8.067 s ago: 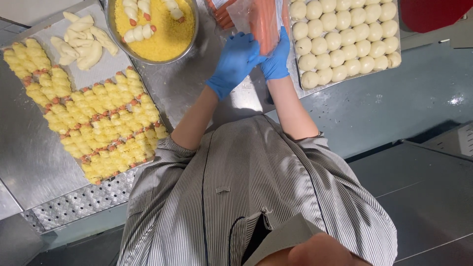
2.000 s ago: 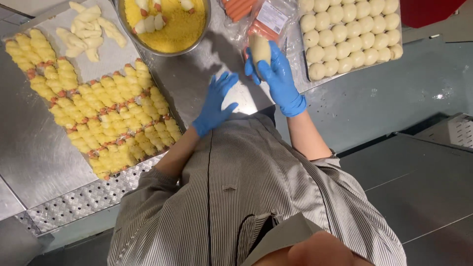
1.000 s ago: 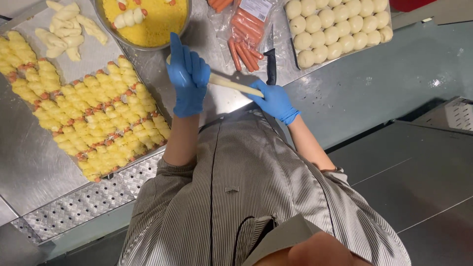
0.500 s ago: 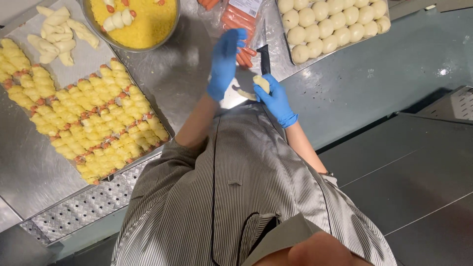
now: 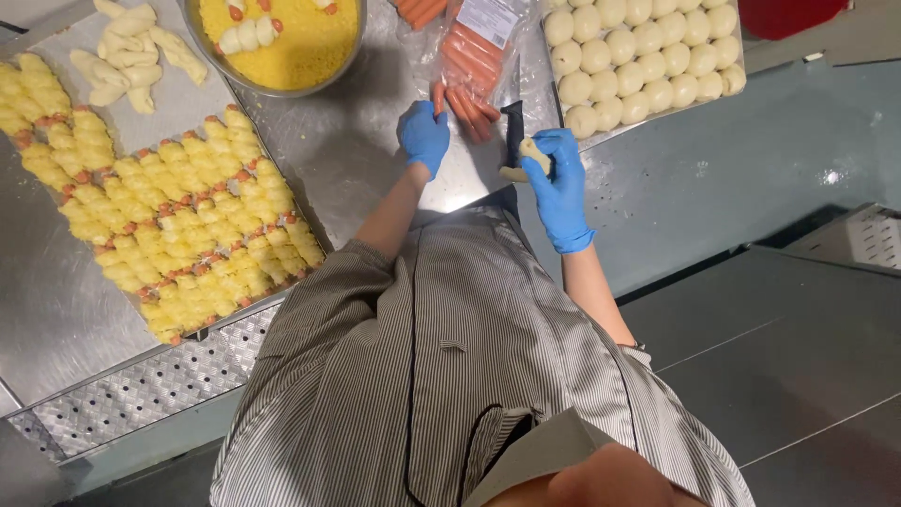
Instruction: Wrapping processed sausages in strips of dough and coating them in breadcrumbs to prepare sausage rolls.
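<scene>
My left hand (image 5: 424, 137), in a blue glove, rests on the steel table and closes on the end of a loose orange sausage (image 5: 438, 96) beside an opened sausage pack (image 5: 476, 42). My right hand (image 5: 559, 176), also gloved in blue, holds a small strip of pale dough (image 5: 531, 154) just above the table's front edge. A black-handled knife (image 5: 512, 130) lies between my two hands, close to the right one.
A tray of round dough balls (image 5: 648, 56) sits at the back right. A metal bowl of yellow crumbs (image 5: 282, 42) stands at the back. Rows of crumb-coated wrapped sausages (image 5: 160, 216) and several plain wrapped ones (image 5: 131, 47) lie on the left. A perforated tray (image 5: 141, 385) sits below.
The dough strip was pulled between both hands, then gathered in my right hand. My left hand let go of it and moved left and down onto the loose sausages.
</scene>
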